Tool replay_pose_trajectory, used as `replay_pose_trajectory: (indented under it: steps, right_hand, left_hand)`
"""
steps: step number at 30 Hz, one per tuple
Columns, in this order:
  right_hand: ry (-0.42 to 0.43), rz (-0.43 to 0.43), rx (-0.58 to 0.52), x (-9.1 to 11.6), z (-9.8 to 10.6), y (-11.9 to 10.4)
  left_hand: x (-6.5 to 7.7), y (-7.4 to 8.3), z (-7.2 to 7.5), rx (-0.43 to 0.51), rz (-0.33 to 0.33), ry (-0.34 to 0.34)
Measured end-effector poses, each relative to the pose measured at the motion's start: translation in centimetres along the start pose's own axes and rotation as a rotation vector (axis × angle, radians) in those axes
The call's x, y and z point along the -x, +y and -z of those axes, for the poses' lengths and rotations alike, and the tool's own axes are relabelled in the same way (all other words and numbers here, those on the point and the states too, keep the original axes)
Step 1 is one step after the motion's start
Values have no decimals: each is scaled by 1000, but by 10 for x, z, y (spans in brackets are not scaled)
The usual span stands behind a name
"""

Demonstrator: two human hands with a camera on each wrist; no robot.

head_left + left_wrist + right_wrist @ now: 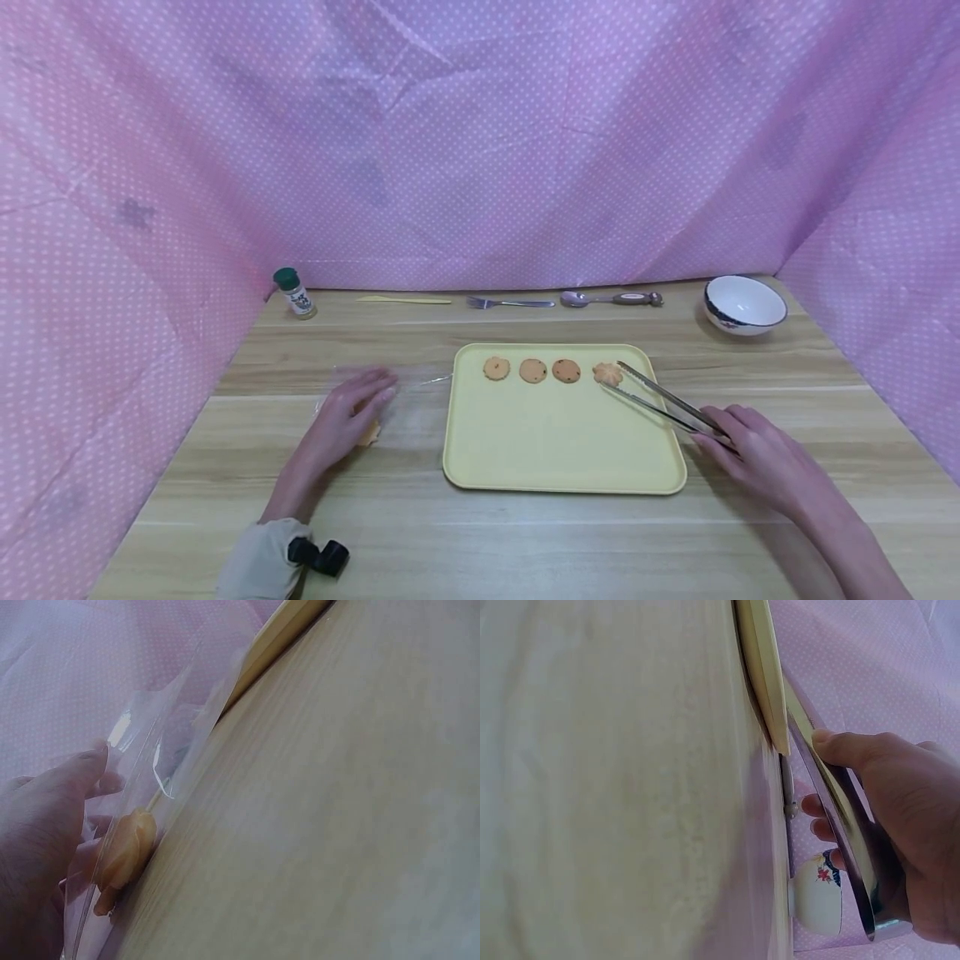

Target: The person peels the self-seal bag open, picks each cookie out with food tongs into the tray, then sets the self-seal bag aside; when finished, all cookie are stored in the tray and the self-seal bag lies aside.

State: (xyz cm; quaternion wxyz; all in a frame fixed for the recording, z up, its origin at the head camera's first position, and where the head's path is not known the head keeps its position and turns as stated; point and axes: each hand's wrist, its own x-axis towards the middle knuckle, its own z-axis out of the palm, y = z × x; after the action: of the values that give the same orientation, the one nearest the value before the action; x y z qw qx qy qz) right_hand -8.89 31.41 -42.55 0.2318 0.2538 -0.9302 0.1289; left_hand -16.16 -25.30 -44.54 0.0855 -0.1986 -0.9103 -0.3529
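Note:
My right hand [765,458] grips metal tongs [660,396], thumb on one arm and fingers on the other, as the right wrist view shows. The tong tips stand on either side of a ridged, flower-shaped cookie [607,374] on the yellow tray [562,454]. Left of it, three round cookies continue the row, one of them a brown cookie [566,371] with dark specks. Beside the tray my left hand [348,417] holds a clear plastic bag [169,727] with its fingers. Inside the bag lies a golden cookie [127,847], partly hidden by the hand in the head view.
Along the back lie a pale yellow knife [405,300], a fork [510,303] and a spoon [611,299]. A green-capped shaker jar [295,293] stands back left, a white bowl [744,304] back right. Pink dotted cloth [480,150] hangs behind the table.

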Motion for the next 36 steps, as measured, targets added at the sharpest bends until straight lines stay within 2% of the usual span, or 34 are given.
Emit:
replay_pose_trajectory:
  steps: [5,17,26,32,36]
  right_hand:
    - [-1,8,-4,-2,0,-2]
    - [84,108,-60,-21,-9,-19]
    - [26,149,-124,-36,-23,-41]
    - [40,235,-148,-52,-32,-58]
    - [16,263,-158,-64,-37,-67]
  left_hand:
    - [1,0,0,4,6,-7]
    - [0,-1,2,5,6,-12]
    - [-1,1,2,21,5,-10]
    - [-1,2,3,16,7,-12]
    - [-2,1,3,23,6,-8]
